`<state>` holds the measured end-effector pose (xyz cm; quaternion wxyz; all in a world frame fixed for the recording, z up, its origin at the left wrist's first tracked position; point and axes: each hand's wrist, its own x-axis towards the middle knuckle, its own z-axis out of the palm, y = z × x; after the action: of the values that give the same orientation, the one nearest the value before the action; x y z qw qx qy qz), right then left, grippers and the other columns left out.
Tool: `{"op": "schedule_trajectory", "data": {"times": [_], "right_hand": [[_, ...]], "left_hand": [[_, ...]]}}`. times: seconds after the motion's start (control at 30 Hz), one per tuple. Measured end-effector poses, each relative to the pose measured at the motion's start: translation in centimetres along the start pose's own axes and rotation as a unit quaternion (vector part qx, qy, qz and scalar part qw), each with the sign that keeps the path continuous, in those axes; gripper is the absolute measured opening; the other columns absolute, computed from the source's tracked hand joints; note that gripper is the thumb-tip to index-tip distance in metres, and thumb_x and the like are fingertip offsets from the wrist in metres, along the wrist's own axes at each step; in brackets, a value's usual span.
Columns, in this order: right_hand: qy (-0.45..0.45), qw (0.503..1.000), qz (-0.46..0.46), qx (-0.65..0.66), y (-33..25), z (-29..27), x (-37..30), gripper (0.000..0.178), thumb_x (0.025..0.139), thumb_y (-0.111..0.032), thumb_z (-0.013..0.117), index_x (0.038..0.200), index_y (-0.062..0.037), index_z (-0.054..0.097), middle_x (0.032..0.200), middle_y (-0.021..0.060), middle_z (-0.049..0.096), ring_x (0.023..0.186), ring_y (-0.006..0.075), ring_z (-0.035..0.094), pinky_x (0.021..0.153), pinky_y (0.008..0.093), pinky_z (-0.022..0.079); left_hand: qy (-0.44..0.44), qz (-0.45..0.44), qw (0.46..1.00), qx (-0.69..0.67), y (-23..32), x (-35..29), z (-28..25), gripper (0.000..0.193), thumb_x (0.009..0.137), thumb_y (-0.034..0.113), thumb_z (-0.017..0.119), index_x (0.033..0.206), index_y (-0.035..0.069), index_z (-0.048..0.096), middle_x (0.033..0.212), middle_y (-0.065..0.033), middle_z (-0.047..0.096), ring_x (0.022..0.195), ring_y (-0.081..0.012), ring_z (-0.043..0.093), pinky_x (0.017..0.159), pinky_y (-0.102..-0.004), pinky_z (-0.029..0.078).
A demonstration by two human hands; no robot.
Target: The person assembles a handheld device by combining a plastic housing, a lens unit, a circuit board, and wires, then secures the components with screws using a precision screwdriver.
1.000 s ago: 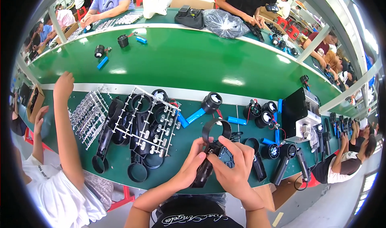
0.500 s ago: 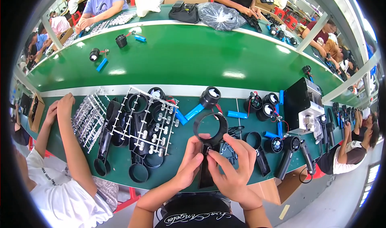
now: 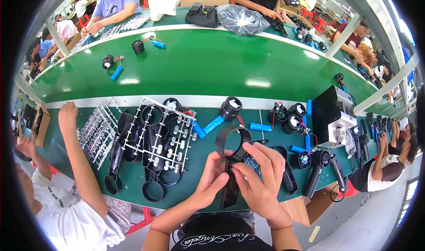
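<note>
Between my hands stands a black ring-headed handle shell [image 3: 229, 194], its ring uppermost and its handle pointing down toward me. My left hand [image 3: 209, 182] is closed around its left side, just below the ring. From the right, my right hand [image 3: 261, 180] pinches the neck, where ring and handle meet; whether a small part lies under those fingertips cannot be made out. Small metallic pieces [image 3: 252, 167] lie behind my right fingers, partly covered. Just right of that hand is another black handle shell [image 3: 288, 178] on the table.
Silvery plastic part frames [image 3: 156, 148] lie over several black shells at left. Fan motors [image 3: 231, 108] with blue batteries [image 3: 261, 127] sit farther back and right. A black metal machine [image 3: 330, 113] stands at right. A co-worker's arm [image 3: 79, 158] reaches in at left. Beyond runs a green belt [image 3: 177, 65].
The shell has turned and shifted slightly right in my hands, with its ring tilted. Motors on the green belt have moved a little right. The co-worker's hands at left have drawn apart.
</note>
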<state>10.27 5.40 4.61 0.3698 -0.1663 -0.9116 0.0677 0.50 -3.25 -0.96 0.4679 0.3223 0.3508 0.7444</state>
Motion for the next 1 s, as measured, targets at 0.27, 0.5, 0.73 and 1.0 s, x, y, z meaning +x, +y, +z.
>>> {"op": "schedule_trajectory", "data": {"times": [0.27,0.5,0.73,1.0], "right_hand": [[0.028,0.999,-0.002,-0.019,-0.4,0.0,-0.4,0.015,0.063,-0.006,0.070,0.076,-0.0078,0.062,0.105,0.0065,0.057,0.098,0.0272,0.052,0.079,0.0385,0.039],[0.106,0.989,0.052,0.093,-0.1,0.7,-1.7,0.017,0.062,-0.001,0.070,0.076,-0.0068,0.062,0.099,0.0080,0.057,0.093,0.0276,0.052,0.074,0.0337,0.042],[0.112,0.984,0.080,0.117,-0.5,-0.2,-1.8,0.027,0.060,0.001,0.070,0.084,-0.0090,0.063,0.104,0.0106,0.055,0.092,0.0282,0.053,0.077,0.0350,0.042],[0.090,0.968,0.148,0.180,0.0,-0.3,-1.3,0.023,0.062,0.003,0.067,0.082,-0.0049,0.061,0.106,0.0142,0.054,0.097,0.0268,0.052,0.078,0.0349,0.042]], "left_hand": [[-0.039,0.072,0.996,0.032,0.1,-0.1,-0.1,0.047,0.090,0.016,0.046,0.129,0.004,0.022,0.123,-0.0106,0.038,0.108,-0.0173,0.043,0.091,-0.0319,0.035],[-0.031,0.023,0.999,0.005,0.0,0.0,-0.1,0.051,0.090,0.023,0.048,0.129,0.002,0.025,0.124,-0.0109,0.038,0.110,-0.0169,0.043,0.092,-0.0316,0.035],[-0.020,-0.003,0.999,-0.035,0.1,0.0,-0.3,0.054,0.089,0.029,0.051,0.129,0.001,0.027,0.122,-0.0114,0.040,0.106,-0.0179,0.047,0.091,-0.0305,0.037],[0.005,-0.040,0.996,-0.073,0.2,0.1,-0.4,0.051,0.089,0.028,0.049,0.129,0.005,0.026,0.117,-0.0117,0.042,0.095,-0.0222,0.056,0.080,-0.0365,0.048]]}}
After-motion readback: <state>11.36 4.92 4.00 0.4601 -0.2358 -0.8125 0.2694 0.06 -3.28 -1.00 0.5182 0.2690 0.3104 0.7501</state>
